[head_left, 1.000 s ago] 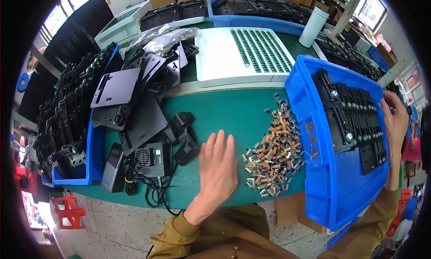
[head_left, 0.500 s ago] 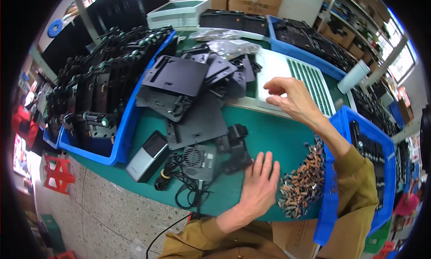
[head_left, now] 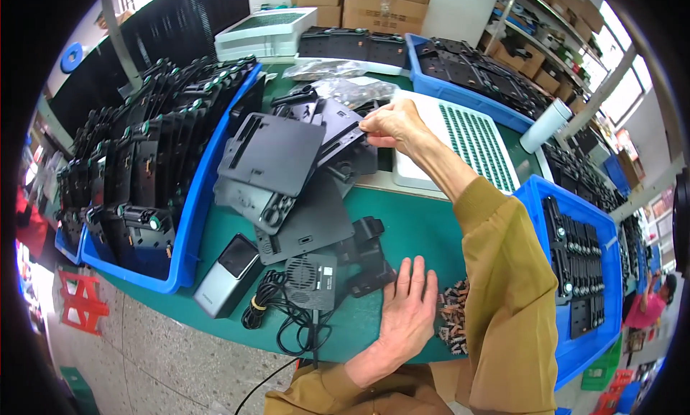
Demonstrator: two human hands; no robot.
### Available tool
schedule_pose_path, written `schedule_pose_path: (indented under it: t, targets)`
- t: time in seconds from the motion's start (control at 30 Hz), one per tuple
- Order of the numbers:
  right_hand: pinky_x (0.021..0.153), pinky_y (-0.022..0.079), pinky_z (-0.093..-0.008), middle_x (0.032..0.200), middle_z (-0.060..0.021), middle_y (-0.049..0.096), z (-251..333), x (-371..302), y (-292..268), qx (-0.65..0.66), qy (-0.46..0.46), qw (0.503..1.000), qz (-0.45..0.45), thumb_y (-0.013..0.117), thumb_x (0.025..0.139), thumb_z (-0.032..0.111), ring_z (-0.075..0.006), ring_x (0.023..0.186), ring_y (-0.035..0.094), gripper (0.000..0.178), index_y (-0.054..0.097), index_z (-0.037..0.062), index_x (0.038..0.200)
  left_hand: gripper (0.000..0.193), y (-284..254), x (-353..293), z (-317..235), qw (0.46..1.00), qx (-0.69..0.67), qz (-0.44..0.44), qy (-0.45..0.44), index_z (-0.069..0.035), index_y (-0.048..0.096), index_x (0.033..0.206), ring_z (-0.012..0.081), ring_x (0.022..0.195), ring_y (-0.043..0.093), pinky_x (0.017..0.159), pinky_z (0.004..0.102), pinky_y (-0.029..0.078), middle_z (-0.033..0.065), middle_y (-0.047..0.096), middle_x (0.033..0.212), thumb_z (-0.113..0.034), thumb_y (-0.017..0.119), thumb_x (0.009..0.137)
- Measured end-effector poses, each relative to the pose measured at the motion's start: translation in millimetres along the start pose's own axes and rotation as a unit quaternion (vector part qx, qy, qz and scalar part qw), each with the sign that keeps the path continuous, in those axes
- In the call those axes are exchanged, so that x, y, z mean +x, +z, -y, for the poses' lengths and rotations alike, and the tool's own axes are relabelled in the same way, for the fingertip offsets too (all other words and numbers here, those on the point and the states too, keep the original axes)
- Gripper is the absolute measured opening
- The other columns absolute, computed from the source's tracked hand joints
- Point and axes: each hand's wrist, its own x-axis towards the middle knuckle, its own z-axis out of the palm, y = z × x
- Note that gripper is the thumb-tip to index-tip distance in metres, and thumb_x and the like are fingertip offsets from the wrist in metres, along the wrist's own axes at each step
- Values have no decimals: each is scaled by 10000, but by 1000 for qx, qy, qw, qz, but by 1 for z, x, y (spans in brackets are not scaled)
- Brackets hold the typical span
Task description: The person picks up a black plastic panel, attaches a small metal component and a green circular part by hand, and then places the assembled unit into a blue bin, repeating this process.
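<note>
My left hand (head_left: 407,316) lies flat on the green tabletop (head_left: 424,217), fingers stretched and holding nothing. Its fingertips are close to a black moulded plastic part (head_left: 370,260). Over the far side of the pile, my right hand (head_left: 397,126) has its fingers pinched at the edge of a tilted black plastic plate (head_left: 339,133); the fingertips hide the exact contact. Another flat black plate (head_left: 277,155) tops the pile beside it. Small copper-coloured metal pieces (head_left: 453,318) lie heaped right of my left hand, partly hidden by my right sleeve.
Blue bins stand left (head_left: 188,260) and right (head_left: 611,329), filled with black assemblies. A white tray with green slots (head_left: 478,145) sits behind my right forearm. Near the front edge are a grey box-shaped device (head_left: 228,275), a black vented device (head_left: 310,282) and coiled cable (head_left: 269,300). A pale bottle (head_left: 546,126) stands far right.
My right hand has moved left from above the white tray to the plate pile, its fingers closing at a plate's edge. My left hand stays flat on the table. The view has shifted slightly.
</note>
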Motion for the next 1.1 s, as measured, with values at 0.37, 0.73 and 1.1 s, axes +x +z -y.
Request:
schedule_pose_path:
  t: [0.37, 0.73, 1.1]
  targets:
    - [642, 629, -377, 809, -187, 657, 11, -11, -43, 159, 43, 986, -31, 683, 729, -147, -269, 735, 677, 127, 650, -89, 837, 527, 3, 0, 1, 999, -26, -18, -13, 51, 486, 1312, 398, 1307, 392, 1067, 518, 338, 256, 427, 1398, -94, 633, 828]
    - [650, 585, -301, 790, -116, 721, 37, -16, -43, -70, -220, 958, -169, 683, 718, 6, -188, 667, 701, 131, 749, 22, 830, 525, 6, -4, 4, 999, -5, -27, -20, 54, 478, 1321, 398, 1305, 409, 1077, 519, 335, 249, 425, 1401, -108, 624, 843]
    - [702, 504, -282, 877, -95, 674, 18, -140, -94, -277, -473, 819, -169, 615, 855, -8, -144, 777, 637, 215, 683, 28, 1055, 594, 4, -6, 8, 996, -72, -46, -30, 133, 372, 1351, 431, 1304, 384, 1069, 515, 332, 303, 401, 1378, -54, 600, 835]
